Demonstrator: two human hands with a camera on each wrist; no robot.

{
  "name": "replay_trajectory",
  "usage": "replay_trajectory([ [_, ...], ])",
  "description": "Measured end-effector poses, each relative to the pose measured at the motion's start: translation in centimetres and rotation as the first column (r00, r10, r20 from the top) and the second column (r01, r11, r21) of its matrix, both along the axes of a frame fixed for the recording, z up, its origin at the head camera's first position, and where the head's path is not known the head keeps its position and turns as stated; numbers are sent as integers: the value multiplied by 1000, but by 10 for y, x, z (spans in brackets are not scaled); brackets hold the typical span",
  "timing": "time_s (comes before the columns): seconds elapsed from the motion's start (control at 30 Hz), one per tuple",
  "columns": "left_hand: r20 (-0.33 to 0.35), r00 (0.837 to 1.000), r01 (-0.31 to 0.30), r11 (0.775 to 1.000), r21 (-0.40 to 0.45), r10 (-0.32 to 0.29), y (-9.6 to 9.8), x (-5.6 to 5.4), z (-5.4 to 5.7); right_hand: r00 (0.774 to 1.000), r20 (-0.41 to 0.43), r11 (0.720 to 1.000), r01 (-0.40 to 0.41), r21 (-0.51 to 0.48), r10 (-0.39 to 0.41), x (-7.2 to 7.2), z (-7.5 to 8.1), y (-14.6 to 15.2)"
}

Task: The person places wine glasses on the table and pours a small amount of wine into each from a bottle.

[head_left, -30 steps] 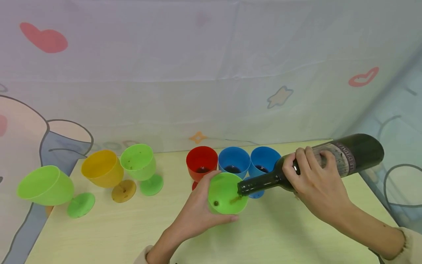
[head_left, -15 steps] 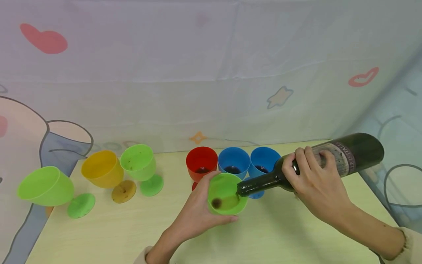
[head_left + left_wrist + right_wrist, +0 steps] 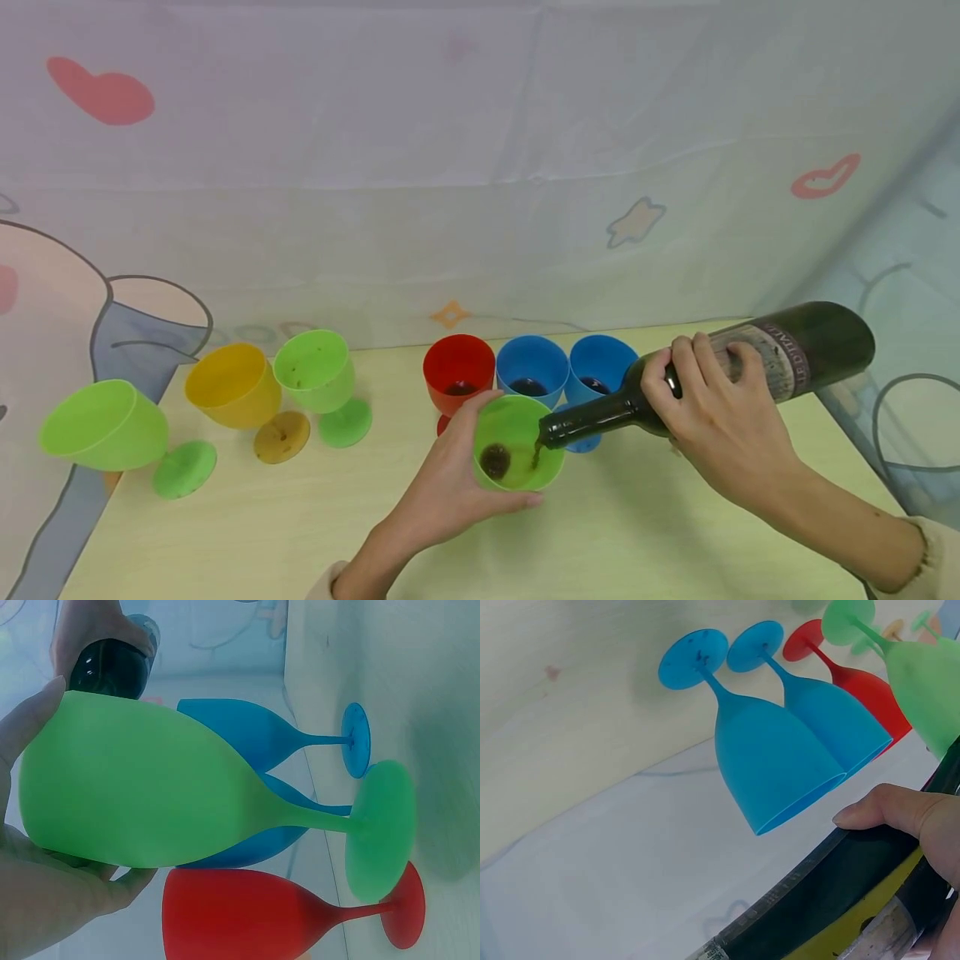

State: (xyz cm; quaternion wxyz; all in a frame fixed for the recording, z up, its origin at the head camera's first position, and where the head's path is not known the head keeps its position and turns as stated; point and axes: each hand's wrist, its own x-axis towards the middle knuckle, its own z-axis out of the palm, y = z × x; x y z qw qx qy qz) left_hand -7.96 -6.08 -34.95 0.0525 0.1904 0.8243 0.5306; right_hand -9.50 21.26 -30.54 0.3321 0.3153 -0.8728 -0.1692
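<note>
My left hand (image 3: pixel 461 467) grips a light green goblet (image 3: pixel 517 425) round its bowl, thumb at the near side. Dark liquid pools at the bottom of that bowl. In the right hand (image 3: pixel 723 417) is a dark wine bottle (image 3: pixel 821 346), gripped round its shoulder and tilted, its mouth over the goblet's rim. A thin dark stream falls from the mouth into the bowl. The left wrist view shows the green goblet (image 3: pixel 142 780) from the side, with its stem and foot. In the right wrist view the thumb (image 3: pixel 877 810) lies along the bottle (image 3: pixel 817 892).
Behind the held goblet stand a red goblet (image 3: pixel 459 362) and two blue goblets (image 3: pixel 532 358) (image 3: pixel 600 354), each with dark liquid inside. To the left are a yellow goblet (image 3: pixel 232 387) and two green goblets (image 3: pixel 315 367) (image 3: pixel 108 425). A patterned cloth (image 3: pixel 375 208) hangs behind the table (image 3: pixel 262 525).
The dark liquid in the green goblet has spread from a small spot to a wider pool. Both hands and the bottle have stayed nearly in place.
</note>
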Motion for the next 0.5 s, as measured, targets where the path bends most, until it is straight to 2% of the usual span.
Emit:
replay_trajectory([
  [0.5,-4,1000,13,1000,8,-13,1,0,-1,1000,-10,1000,-12,3,12,0,1,1],
])
